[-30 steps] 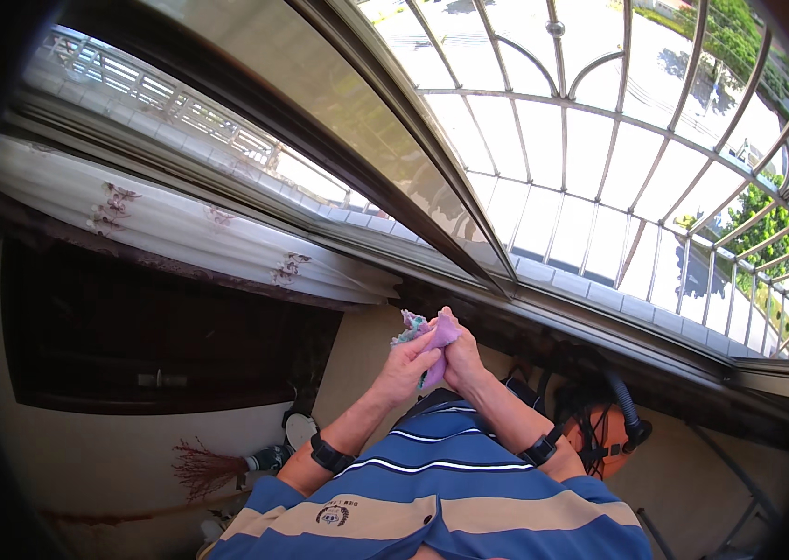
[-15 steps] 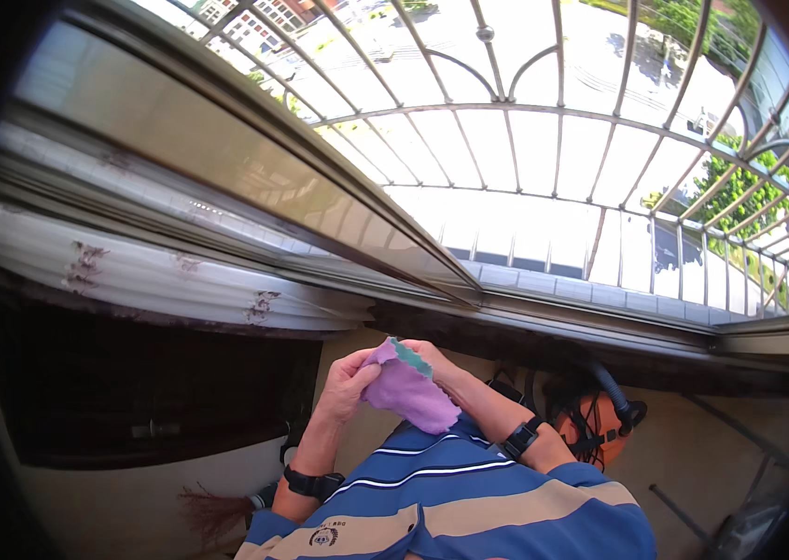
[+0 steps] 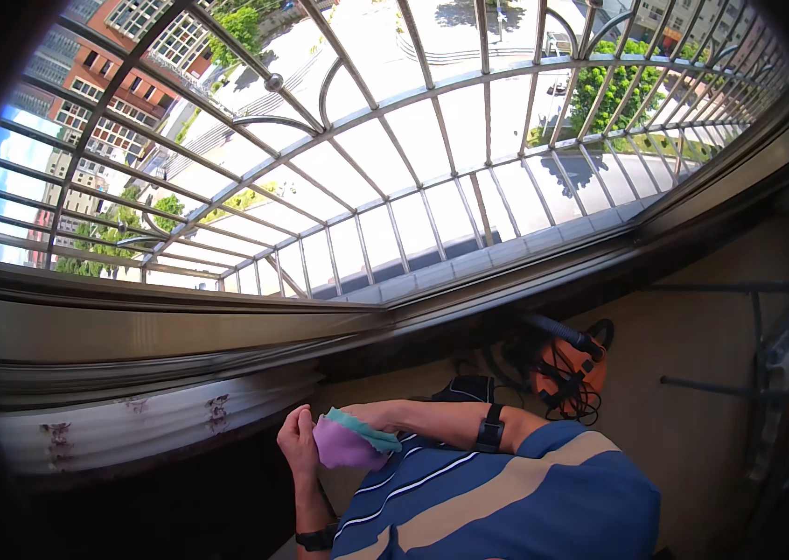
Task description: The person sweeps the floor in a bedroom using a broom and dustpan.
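A two-layered cloth with a scalloped edge, purple (image 3: 346, 444) on one face and teal on the other, hangs between my hands in front of my striped shirt. My left hand (image 3: 298, 435) is closed at the cloth's left edge. Reaching across from the right, my right hand (image 3: 368, 414) grips the cloth from behind its teal top fold, which hides most of its fingers. Both forearms wear black straps.
Ahead is a window with a metal sill rail (image 3: 506, 257) and a barred grille (image 3: 441, 89). A white patterned curtain (image 3: 152, 425) hangs at left. On the floor at right sit an orange vacuum cleaner (image 3: 586, 373) with a dark hose and a metal-legged frame (image 3: 721, 385).
My view has turned left, showing more grille and buildings. The cloth, still in my hands, has folded over, with more teal showing along its top.
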The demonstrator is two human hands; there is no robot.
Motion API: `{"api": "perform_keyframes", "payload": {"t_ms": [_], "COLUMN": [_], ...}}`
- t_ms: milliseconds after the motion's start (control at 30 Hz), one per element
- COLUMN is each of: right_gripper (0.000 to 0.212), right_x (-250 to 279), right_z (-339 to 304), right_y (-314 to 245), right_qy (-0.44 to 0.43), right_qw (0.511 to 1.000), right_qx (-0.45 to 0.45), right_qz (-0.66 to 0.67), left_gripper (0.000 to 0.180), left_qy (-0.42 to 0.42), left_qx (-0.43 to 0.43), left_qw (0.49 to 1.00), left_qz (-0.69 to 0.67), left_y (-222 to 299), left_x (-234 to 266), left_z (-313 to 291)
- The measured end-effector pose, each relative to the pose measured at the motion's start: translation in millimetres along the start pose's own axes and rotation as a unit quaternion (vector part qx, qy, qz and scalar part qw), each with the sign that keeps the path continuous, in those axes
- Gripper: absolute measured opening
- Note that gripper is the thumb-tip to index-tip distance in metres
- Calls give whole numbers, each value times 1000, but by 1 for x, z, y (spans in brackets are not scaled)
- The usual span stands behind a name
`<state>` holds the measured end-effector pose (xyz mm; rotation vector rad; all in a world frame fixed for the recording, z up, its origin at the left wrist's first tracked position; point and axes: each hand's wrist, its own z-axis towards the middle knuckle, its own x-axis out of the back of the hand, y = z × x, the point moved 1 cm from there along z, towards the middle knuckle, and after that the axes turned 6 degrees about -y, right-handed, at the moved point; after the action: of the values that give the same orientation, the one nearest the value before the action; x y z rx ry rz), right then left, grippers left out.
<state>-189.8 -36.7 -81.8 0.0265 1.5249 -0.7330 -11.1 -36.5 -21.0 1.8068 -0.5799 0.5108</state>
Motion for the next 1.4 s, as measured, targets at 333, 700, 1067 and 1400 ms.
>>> {"api": "perform_keyframes", "payload": {"t_ms": [333, 700, 1067, 1400], "right_gripper": [19, 31, 34, 24], "right_x": [2, -44, -54, -129], "right_z": [-10, 24, 128, 281], "right_y": [-13, -1, 122, 273], "right_qy": [78, 94, 123, 78], "right_qw": [994, 985, 979, 934], "right_qx": [2, -36, -164, -311], "right_qz": [80, -143, 13, -157], "left_gripper": [23, 25, 25, 25], "left_qy": [-23, 5, 72, 233], "left_qx": [110, 141, 149, 197], "left_qw": [986, 964, 906, 868], "left_qz": [-124, -227, -390, -392], "left_y": [-46, -96, -276, -430], "left_x": [16, 39, 87, 207], "left_z": [-34, -74, -158, -283]}}
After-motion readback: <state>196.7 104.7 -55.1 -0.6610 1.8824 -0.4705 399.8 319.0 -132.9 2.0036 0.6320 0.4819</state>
